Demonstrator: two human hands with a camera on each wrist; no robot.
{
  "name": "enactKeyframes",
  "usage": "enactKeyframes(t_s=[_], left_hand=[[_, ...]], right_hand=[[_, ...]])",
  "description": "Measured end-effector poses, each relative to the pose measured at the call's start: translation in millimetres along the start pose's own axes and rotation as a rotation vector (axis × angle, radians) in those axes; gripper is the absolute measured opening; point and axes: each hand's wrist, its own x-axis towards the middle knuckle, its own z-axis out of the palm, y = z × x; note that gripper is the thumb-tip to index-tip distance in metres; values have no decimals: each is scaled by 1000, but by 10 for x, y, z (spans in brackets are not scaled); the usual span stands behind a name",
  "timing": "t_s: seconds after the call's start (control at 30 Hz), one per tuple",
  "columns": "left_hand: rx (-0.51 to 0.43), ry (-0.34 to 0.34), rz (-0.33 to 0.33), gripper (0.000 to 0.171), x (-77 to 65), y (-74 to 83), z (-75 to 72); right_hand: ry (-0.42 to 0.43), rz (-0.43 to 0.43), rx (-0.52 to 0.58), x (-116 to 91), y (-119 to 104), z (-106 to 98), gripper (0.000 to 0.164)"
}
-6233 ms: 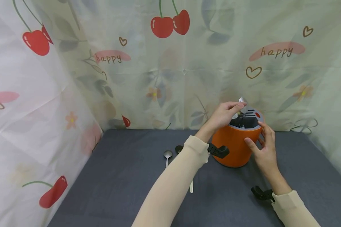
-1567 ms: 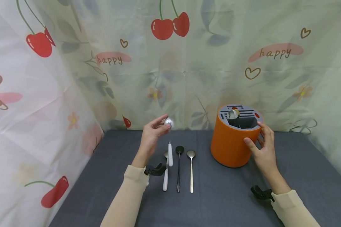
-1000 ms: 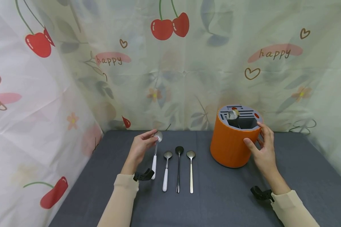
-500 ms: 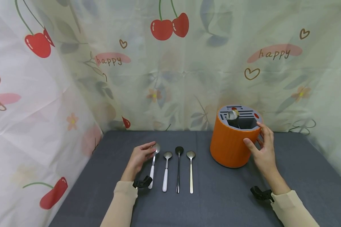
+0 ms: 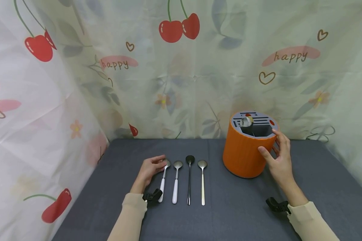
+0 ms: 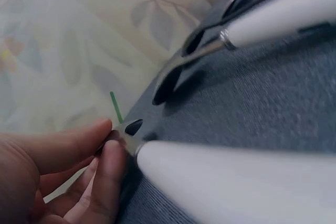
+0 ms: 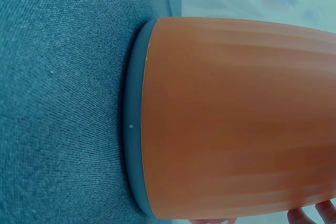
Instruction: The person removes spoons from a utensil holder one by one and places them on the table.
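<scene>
Head view: the left hand (image 5: 149, 170) pinches a spoon (image 5: 162, 185), and at its three o'clock the right hand (image 5: 280, 160) grips a holder (image 5: 245, 155).

Hd: fwd, down; wrists: close; hd, R-wrist share: orange holder (image 5: 244, 154)

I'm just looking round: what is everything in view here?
White-handled spoons: two, white and silver, left end of the row
Dark spoon: one, black, third in the row
Pale-handled spoon: one, cream and silver, right end
Holder: one, orange with grey slotted top, right of the spoons
Utensil: at least one, silver head, in the holder
Table cover: one, dark grey, underneath
Printed cloth: sheets uncountable, pale with red cherries, behind and left
Wristbands: two, black, on the wrists
Sleeves: two, cream
Left hand: one, pinching the leftmost spoon
Right hand: one, gripping the holder
</scene>
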Motion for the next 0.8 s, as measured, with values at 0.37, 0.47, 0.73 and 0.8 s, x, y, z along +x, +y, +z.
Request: enactKeyframes(t_s=[0.37, 0.47, 0.73, 0.8], left_hand=[[84, -5, 6, 40, -19, -4, -1], [114, -5, 3, 38, -39, 17, 3], [190, -4, 28, 34, -61, 42, 22], [193, 1, 27, 35, -65, 47, 22]], right_hand=[[-11, -8, -11, -2, -8, -5, 73], [-13, -7, -8, 3, -9, -5, 73], [-5, 4, -12, 7, 0, -9, 73], [-6, 4, -10, 7, 1, -7, 73]])
